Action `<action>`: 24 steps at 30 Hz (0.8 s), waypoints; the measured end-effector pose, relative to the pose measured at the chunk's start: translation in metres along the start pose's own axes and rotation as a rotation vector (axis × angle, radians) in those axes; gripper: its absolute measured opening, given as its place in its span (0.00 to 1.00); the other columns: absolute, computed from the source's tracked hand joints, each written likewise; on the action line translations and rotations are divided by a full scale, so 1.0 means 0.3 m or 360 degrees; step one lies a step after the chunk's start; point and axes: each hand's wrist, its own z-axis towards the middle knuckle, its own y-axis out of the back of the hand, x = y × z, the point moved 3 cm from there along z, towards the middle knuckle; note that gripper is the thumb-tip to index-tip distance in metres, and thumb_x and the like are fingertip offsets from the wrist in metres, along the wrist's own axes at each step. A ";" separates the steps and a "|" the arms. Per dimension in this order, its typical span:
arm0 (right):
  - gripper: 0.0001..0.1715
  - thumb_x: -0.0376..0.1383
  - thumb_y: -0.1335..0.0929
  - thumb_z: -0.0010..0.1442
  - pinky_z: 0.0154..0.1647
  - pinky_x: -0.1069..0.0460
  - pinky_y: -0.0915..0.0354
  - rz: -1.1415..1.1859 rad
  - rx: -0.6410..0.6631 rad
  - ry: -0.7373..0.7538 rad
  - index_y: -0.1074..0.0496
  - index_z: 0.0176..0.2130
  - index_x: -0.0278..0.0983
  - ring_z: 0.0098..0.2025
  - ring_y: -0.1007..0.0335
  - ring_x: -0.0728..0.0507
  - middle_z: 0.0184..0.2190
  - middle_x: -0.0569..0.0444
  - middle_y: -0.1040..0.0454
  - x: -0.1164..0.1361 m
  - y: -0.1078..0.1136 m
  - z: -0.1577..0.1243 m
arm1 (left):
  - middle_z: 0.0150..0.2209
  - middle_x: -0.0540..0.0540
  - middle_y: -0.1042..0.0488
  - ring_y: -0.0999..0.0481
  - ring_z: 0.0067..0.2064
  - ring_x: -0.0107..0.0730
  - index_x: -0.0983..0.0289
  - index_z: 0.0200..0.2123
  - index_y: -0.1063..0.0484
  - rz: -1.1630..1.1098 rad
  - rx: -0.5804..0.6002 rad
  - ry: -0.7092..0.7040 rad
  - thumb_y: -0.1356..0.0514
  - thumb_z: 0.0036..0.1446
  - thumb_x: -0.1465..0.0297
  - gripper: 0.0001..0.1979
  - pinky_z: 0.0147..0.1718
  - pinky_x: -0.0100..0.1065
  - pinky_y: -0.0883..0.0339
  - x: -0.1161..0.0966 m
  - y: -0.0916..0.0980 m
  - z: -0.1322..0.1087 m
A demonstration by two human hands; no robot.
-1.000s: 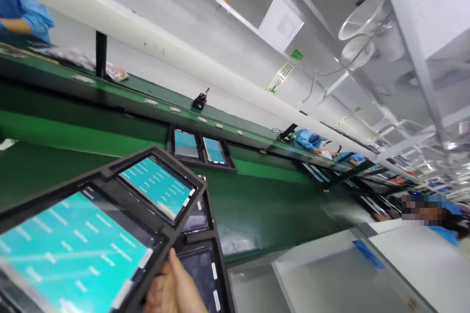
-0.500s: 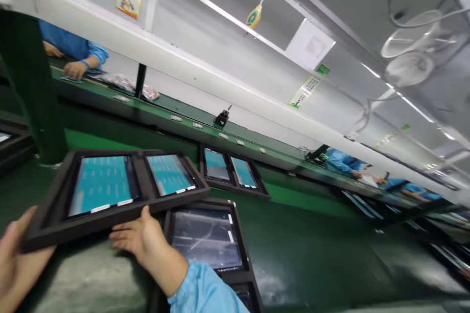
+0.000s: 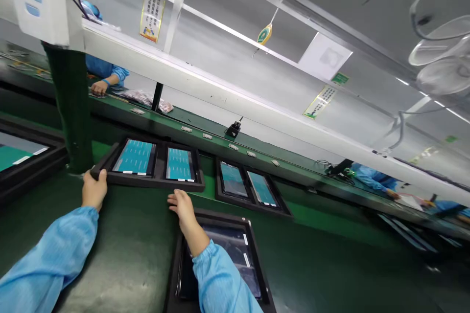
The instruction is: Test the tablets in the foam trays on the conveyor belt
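Note:
A black foam tray with two teal-lit screen panels sits at the back left of the green bench. My left hand grips its near left corner, the thumb over the rim. Just in front of the tray's near right side is my right hand, open and holding nothing, fingers stretched out. Below my right forearm lies another foam tray with a dark screen panel, partly covered by my sleeve.
A third tray with two panels stands to the right at the back. Another tray is at the far left, beside a green post. Small parts lie along the raised ledge. A co-worker's hand rests beyond it.
The tray with teal screens has moved away from me, from raised and tilted to the back of the bench. My right hand has come away from its front edge; my left still holds the corner.

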 end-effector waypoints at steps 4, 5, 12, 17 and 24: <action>0.17 0.47 0.27 0.56 0.52 0.47 0.29 -0.0196 -0.0201 0.0389 0.25 0.39 0.38 0.49 0.22 0.39 0.40 0.48 0.19 0.053 0.164 -0.029 | 0.72 0.79 0.66 0.62 0.73 0.70 0.70 0.71 0.74 0.0076 -0.0007 -0.0066 0.47 0.64 0.46 0.51 0.67 0.66 0.48 -0.013 -0.069 -0.001; 0.19 0.49 0.26 0.54 0.56 0.46 0.31 -0.0248 -0.0227 0.0475 0.24 0.39 0.38 0.51 0.23 0.38 0.42 0.48 0.19 0.064 0.216 -0.052 | 0.71 0.84 0.70 0.68 0.72 0.73 0.75 0.70 0.77 0.0130 0.0023 -0.0140 0.45 0.61 0.43 0.58 0.67 0.68 0.51 -0.011 -0.083 -0.018; 0.34 0.59 0.34 0.59 0.63 0.38 0.37 -0.0687 -0.0604 0.0572 0.26 0.52 0.38 0.55 0.26 0.34 0.45 0.45 0.18 0.023 0.622 -0.270 | 0.67 0.94 0.58 0.58 0.70 0.84 0.91 0.66 0.61 0.0549 0.0040 -0.0564 0.47 0.54 0.38 0.62 0.64 0.76 0.70 0.002 -0.102 0.032; 0.40 0.60 0.36 0.59 0.64 0.31 0.41 -0.1010 -0.0970 0.0483 0.29 0.55 0.33 0.60 0.30 0.29 0.54 0.35 0.24 -0.054 0.869 -0.446 | 0.67 0.91 0.62 0.62 0.68 0.81 0.96 0.63 0.66 0.0564 0.0101 -0.0701 0.59 0.56 0.34 0.63 0.59 0.76 0.61 -0.024 -0.089 0.077; 0.26 0.52 0.33 0.62 0.68 0.31 0.43 -0.1378 -0.0809 0.0627 0.24 0.50 0.37 0.65 0.36 0.31 0.57 0.40 0.26 -0.130 0.917 -0.628 | 0.72 0.70 0.53 0.61 0.74 0.62 0.73 0.65 0.41 0.0517 0.0529 -0.1138 0.58 0.68 0.51 0.35 0.66 0.70 0.62 -0.183 -0.151 -0.306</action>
